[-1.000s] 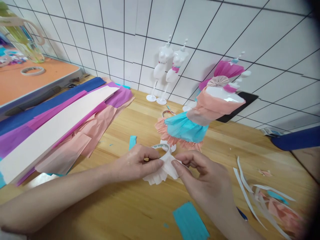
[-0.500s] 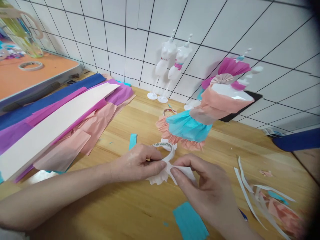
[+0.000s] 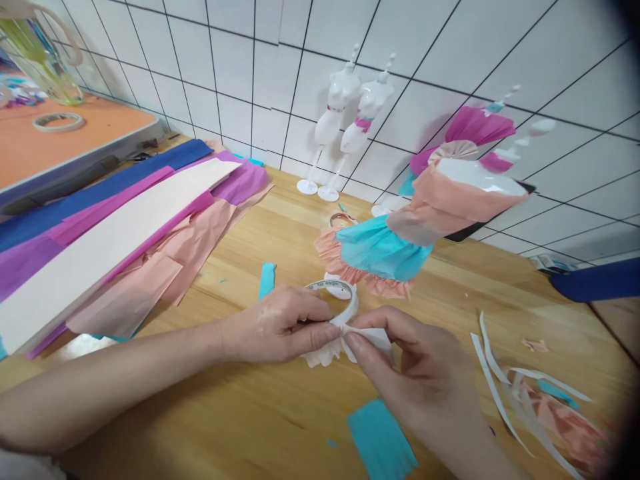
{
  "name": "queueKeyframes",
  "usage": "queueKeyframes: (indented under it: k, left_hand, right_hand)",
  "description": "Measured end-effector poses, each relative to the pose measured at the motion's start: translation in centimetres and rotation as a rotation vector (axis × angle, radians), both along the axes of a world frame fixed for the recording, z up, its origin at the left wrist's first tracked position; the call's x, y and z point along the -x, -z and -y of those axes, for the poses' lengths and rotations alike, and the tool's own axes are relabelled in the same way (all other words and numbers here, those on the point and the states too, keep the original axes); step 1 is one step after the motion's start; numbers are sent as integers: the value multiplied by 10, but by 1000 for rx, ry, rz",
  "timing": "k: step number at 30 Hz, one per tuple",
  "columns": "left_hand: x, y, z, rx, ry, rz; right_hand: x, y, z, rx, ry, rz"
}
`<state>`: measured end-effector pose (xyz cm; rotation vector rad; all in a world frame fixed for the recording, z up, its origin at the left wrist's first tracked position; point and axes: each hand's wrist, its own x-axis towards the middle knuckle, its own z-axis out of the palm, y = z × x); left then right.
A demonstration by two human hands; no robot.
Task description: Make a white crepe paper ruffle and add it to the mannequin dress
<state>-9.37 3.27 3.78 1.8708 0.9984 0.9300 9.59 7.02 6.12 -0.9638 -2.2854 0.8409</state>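
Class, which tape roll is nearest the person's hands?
The lettered tape roll, at the left hand, with ruffled white paper at its near side. The second roll lies on the orange surface; a third ring lies beyond the turquoise skirt.

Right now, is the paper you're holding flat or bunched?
Partly bunched: the white paper looks ruffled below the left hand, smoother by the right hand.

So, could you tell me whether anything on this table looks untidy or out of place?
Yes: right of the right hand, curled white strips, crumpled peach paper and a blue scrap lie scattered. They look untidy because the larger sheets on the left lie in one overlapping pile.
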Motion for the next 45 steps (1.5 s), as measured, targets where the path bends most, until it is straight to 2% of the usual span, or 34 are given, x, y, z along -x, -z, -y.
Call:
queueKeyframes:
  k: [12, 19, 21, 24, 26, 28, 37, 39, 45]
  left_hand:
    - [-1, 0, -1, -61, 36, 17]
    - [-1, 1, 0, -149, 50, -26]
    - [1, 2, -1, -89, 56, -38]
    - [5, 4, -3, 118, 84, 34]
    - [7, 5, -4, 252, 107, 108]
    - [8, 4, -4, 313, 108, 141]
    - [5, 0, -3, 181, 44, 80]
    - [4, -1, -3, 165, 35, 66]
    - [4, -1, -3, 120, 27, 60]
  right_hand:
    - [1, 1, -3, 27, 57, 35]
    - [7, 6, -6, 255, 88, -38]
    - [9, 6, -9, 280, 67, -48]
    - [9, 4, -13, 305, -6, -50]
    - [7, 2, -14, 291, -17, -68]
    - [4, 1, -14, 235, 12, -89]
    - [1, -4, -6, -158, 8, -19]
    - [2, -5, -4, -168, -8, -12]
    - [4, -5, -1, -48, -35, -3]
